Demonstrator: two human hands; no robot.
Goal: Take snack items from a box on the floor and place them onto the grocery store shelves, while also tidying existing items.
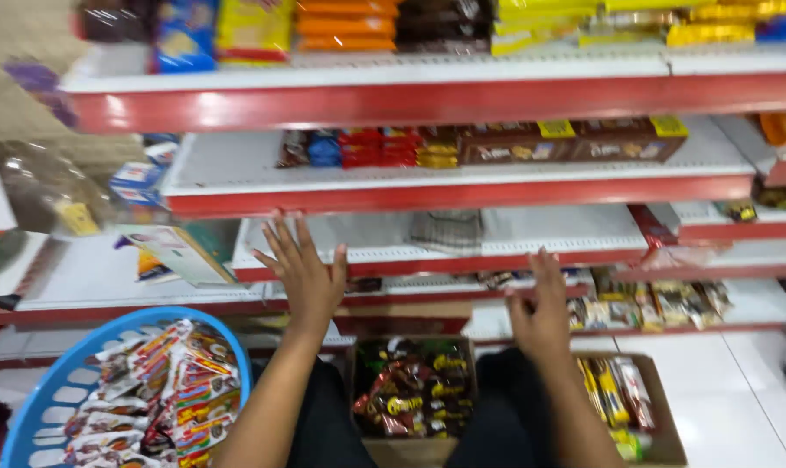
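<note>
Two bare hands are raised in front of a run of white shelves with red front edges (462, 189). The left hand (304, 270) is spread wide, fingers fanned and palm toward the shelving, with nothing in its grip. The right hand (542, 314) is loosely curled, thumb and forefinger drawn close; the view is too blurred to tell whether anything is pinched in its grip.

Just beyond the right hand, on a low shelf, lies a row of small snack packets (653, 303). Below and between the forearms sits an open cardboard box of dark-wrapped sweets (413, 387), and to its right a second cardboard box (662, 416) holds yellow-wrapped bars. At the lower left, near the left forearm, a blue plastic basket (59, 373) is filled with red and white packets (163, 394). Brown display cartons (570, 143) and small red packs (371, 147) stand on a higher shelf.
</note>
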